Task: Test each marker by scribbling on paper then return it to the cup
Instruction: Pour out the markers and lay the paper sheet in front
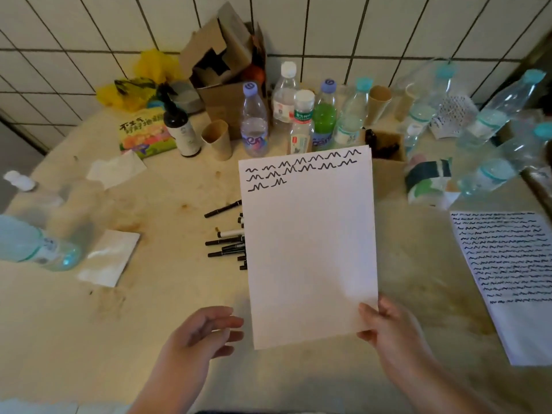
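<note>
1. This looks like a lived-in home corner, a kitchen or utility nook: a white tiled wall (pixel 328 25) with dark grout rises well beyond both hands.
2. The stained, beige table (pixel 167 294) under the hands is cluttered, not a tidy workplace.
3. Drink bottles (pixel 298 121), paper cups (pixel 218 138), a torn cardboard box (pixel 221 61) and snack packets (pixel 143 132) crowd its far side.

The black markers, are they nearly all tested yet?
Partly. One white sheet crammed with black scribbles lies at the right, finished. The right hand holds a mostly blank white sheet with three short scribble rows; the left hand is open. The black markers lie loose on the beige table, none in a cup.
</note>
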### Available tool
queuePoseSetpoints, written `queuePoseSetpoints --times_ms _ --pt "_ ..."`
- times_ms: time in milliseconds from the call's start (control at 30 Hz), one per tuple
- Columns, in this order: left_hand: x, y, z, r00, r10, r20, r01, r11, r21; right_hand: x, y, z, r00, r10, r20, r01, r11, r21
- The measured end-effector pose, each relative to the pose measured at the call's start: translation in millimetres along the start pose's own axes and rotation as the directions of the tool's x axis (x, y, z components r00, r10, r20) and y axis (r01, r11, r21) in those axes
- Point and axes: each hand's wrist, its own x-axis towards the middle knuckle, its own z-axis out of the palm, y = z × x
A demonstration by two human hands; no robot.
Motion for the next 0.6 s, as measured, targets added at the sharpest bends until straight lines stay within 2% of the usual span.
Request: queuePoseSetpoints --times_ms 300,600 --pt "43 11 -118 0.998 -0.043 0.04 0.04 0.997 0.07 -26 21 119 0.998 0.051 -0.025 -0.051 0.998 -0.029" --pt "76 15 -135 0.999 -0.026 0.045 0.024 0.999 0.045 -31 25 145 0.999 0.024 -0.025 -0.026 0.997 -0.07"
